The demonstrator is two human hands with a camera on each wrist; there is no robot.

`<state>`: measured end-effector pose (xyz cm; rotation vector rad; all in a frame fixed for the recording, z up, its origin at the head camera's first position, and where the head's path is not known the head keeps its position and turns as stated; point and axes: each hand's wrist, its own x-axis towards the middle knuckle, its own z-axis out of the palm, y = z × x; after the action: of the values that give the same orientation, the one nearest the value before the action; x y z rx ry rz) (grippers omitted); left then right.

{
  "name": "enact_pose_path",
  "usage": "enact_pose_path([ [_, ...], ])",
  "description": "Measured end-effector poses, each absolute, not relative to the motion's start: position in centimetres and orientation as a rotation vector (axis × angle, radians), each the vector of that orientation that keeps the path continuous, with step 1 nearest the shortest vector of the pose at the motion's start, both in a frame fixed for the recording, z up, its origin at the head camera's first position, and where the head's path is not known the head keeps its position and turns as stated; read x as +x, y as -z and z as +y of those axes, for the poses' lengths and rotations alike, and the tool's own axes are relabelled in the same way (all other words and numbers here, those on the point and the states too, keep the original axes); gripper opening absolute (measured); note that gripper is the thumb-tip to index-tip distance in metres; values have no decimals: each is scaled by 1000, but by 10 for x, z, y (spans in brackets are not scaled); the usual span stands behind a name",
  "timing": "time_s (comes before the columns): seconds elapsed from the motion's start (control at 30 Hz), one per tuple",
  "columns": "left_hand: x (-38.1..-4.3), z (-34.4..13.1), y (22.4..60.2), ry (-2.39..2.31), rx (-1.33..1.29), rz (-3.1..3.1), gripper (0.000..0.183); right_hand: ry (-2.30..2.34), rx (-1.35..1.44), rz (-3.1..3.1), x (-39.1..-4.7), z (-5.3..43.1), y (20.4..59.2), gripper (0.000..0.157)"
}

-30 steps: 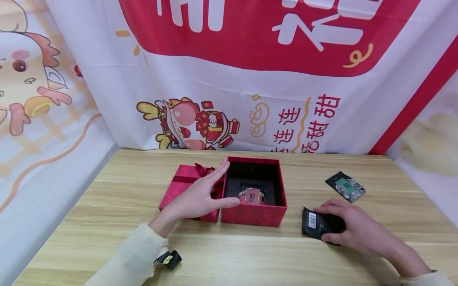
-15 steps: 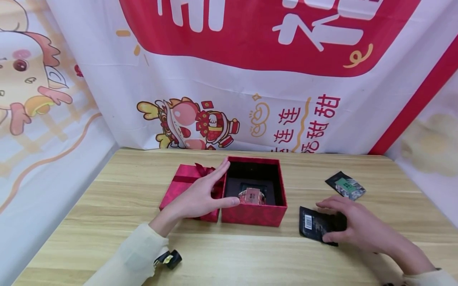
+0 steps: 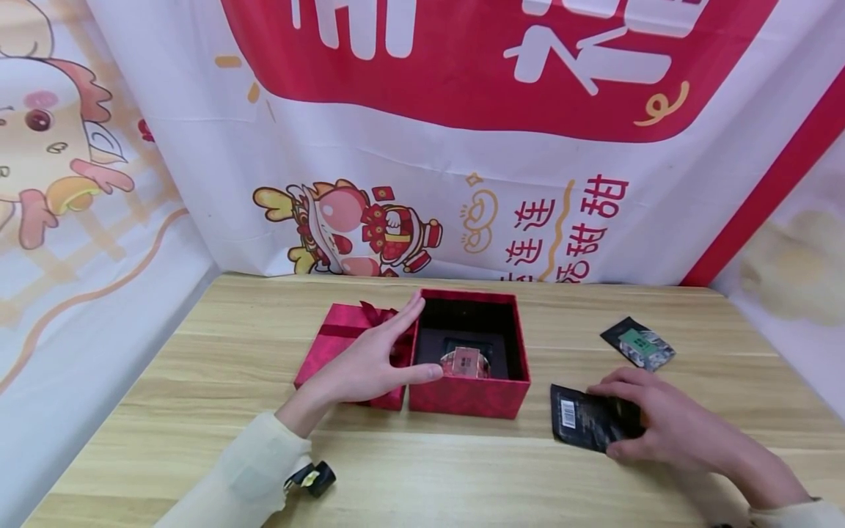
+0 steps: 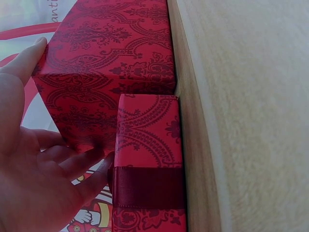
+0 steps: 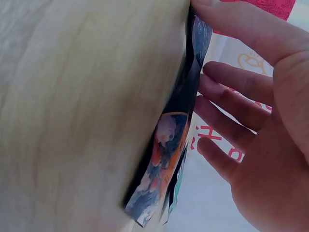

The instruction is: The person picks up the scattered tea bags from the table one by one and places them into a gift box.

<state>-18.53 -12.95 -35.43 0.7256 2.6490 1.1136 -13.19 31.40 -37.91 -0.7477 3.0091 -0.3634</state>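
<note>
My left hand (image 3: 366, 359) lies along the left wall of a red patterned gift box (image 3: 469, 397), its thumb across the front rim. In the left wrist view its fingertips touch the wall of the box beside the ribboned lid (image 4: 149, 150). A sachet with a reddish label (image 3: 465, 363) sits inside the box. My right hand (image 3: 667, 418) is over a black packet with a white barcode (image 3: 581, 422) on the table, fingers loosely bent and thumb at its near edge. In the right wrist view a colourful print (image 5: 161, 154) shows below this hand.
Behind the right hand lies another sachet with a green label (image 3: 639, 345). A printed white and red cloth (image 3: 462, 169) hangs along the table's back edge. The wooden table (image 3: 409, 469) runs in front of the box.
The barcode packet has shifted slightly left and now lies flatter. My right hand has drawn a little to the right across it. The left hand, box and lid stay in place.
</note>
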Motion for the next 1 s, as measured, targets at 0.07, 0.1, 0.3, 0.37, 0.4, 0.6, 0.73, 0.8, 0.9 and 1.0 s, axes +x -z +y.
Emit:
enact_pose_path([
  [0.07,-185,-130,354,-1115,728,2649,107,376,-724,3010,-133,313,378,73],
  [0.1,-185,-129,354,-1116,729,2649,107,396,-721,3004,-133,313,377,75],
  [0.3,-185,-129,354,-1117,727,2644,107,412,-665,2962,-134,317,375,88],
  [0.37,-185,-129,354,-1118,727,2644,106,380,-675,2965,-134,318,375,87],
  [0.4,-185,-129,354,-1118,728,2645,107,367,-688,2967,-134,319,376,87],
  [0.6,-184,-129,353,-1116,726,2647,106,300,-733,2990,-135,318,377,81],
  [0.73,-184,-129,354,-1113,723,2649,106,298,-743,3021,-134,314,376,80],
  [0.8,-184,-129,354,-1111,723,2650,106,318,-735,3030,-134,312,375,78],
  [0.9,-184,-129,354,-1113,722,2651,106,343,-718,3031,-135,310,374,77],
  [1.0,-184,-129,354,-1117,722,2650,106,333,-721,3034,-136,309,374,76],
])
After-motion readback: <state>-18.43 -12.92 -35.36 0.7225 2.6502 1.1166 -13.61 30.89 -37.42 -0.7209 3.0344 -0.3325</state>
